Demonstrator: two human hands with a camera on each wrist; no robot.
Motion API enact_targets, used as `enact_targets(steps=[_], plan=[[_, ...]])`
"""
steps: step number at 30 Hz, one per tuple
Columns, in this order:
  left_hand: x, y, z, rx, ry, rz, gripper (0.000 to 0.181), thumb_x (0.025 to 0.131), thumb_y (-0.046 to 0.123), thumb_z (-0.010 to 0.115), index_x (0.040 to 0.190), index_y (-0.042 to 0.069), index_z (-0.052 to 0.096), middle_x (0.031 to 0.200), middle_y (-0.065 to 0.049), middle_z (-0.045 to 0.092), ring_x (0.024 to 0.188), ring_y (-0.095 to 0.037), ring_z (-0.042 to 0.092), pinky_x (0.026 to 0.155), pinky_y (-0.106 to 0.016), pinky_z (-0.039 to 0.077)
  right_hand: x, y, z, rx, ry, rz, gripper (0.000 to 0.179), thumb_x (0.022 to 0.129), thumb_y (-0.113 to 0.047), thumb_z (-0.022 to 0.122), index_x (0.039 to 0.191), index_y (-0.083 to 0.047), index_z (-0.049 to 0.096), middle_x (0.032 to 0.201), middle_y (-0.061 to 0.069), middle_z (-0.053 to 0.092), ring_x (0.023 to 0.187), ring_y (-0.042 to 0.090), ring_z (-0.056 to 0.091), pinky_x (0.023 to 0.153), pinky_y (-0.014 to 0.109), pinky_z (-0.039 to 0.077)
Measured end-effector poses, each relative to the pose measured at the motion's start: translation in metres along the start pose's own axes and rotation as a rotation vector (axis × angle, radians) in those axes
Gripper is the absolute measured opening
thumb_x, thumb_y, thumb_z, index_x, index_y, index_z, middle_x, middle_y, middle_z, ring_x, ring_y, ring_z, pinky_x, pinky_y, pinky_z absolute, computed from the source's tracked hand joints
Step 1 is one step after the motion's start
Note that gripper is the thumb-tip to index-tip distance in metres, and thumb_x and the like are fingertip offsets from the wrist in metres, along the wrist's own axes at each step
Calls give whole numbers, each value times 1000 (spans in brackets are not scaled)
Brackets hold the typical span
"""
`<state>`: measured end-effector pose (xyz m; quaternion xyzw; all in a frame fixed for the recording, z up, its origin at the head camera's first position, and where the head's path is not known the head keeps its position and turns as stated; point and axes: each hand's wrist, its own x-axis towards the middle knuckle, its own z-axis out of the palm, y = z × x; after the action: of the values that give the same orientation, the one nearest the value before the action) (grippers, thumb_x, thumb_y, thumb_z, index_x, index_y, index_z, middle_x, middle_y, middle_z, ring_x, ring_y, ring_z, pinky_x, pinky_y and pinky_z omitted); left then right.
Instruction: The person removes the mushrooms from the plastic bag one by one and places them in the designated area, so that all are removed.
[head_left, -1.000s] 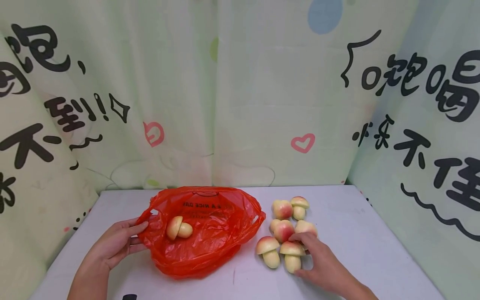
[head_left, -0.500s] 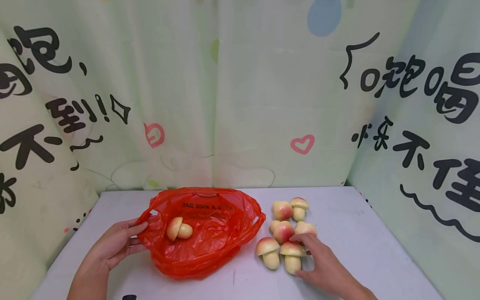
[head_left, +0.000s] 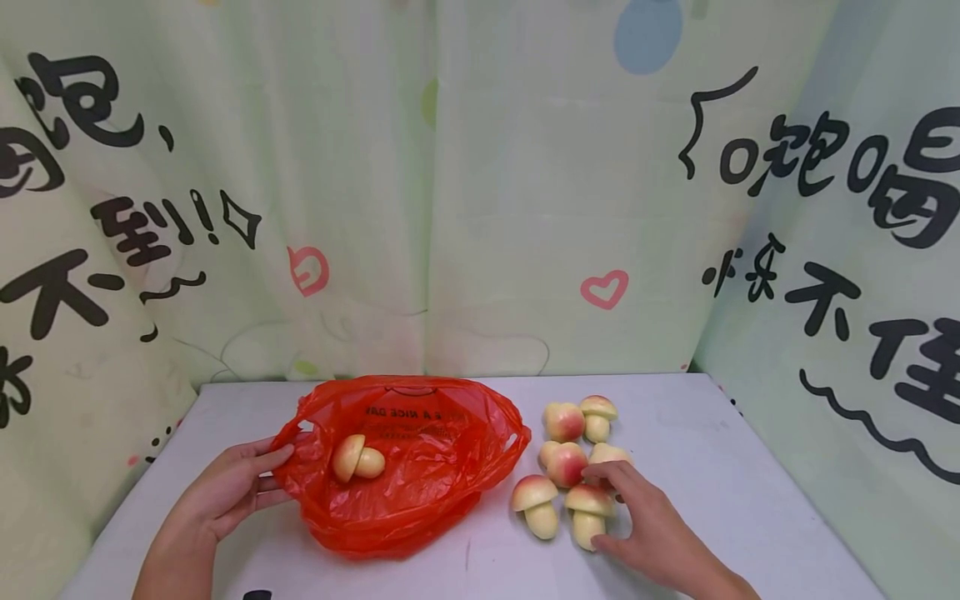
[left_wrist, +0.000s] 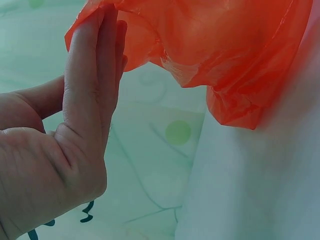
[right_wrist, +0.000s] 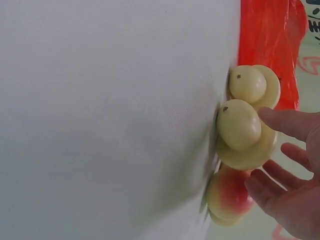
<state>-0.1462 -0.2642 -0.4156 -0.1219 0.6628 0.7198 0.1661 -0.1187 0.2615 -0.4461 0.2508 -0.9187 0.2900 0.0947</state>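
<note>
My left hand (head_left: 236,487) pinches the left edge of a red plastic bag (head_left: 420,500), thumb on the near side and fingers behind. The bag lies with its mouth spread wide, one toy mushroom (head_left: 358,458) inside. In the left wrist view the fingers (left_wrist: 85,85) run long and straight up to the red film. My right hand (head_left: 648,525) grips another toy mushroom (head_left: 588,518), thumb at the stem's base and fingers at the cap; its stem end (right_wrist: 239,124) faces the right wrist camera. Left of it lies a third mushroom (head_left: 538,507).
Farther back on the white table (head_left: 712,467) sit a red-blushed peach-like piece (head_left: 564,422), a similar one (head_left: 566,463), a mushroom (head_left: 597,418) and a pale piece (head_left: 611,454) partly behind my fingers. A printed curtain (head_left: 510,208) surrounds the table's back and sides.
The mushroom at my right hand has shifted slightly right, widening the gap to its left neighbour. My right fingers moved a little with it. The left hand and bag are almost still.
</note>
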Motion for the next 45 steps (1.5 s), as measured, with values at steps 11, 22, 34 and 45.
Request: enact_targets(steps=[11,22,34,45], plan=[[1,-1,0,-5,5,-5,65,108,26,58,161,-2,31,109,3,75,96,-20,77,87,-38,64,5,-8,-3,-3,27,21,67,73,-10,95,129,-20,60,125,-9,61,108,13,65,93,34,62],[-1,0,0,-12,12,-12,66,108,25,57,161,-2,29,109,2,75,96,-20,77,87,-38,64,21,-21,-4,78,30,45,63,77,-6,92,130,-23,62,125,-8,64,111,18,64,90,33,63],[-1,1,1,-12,30,-4,66,108,26,59,160,-2,31,109,3,75,96,-19,77,87,-38,64,38,-30,-2,111,73,-58,63,79,-3,89,131,-26,60,126,-12,63,105,21,67,86,34,64],[-3,2,4,-14,22,-2,66,108,25,58,161,-3,30,109,3,75,96,-19,77,87,-38,64,56,-42,2,166,44,-36,59,81,-4,88,131,-24,62,125,-12,64,110,20,66,84,38,65]])
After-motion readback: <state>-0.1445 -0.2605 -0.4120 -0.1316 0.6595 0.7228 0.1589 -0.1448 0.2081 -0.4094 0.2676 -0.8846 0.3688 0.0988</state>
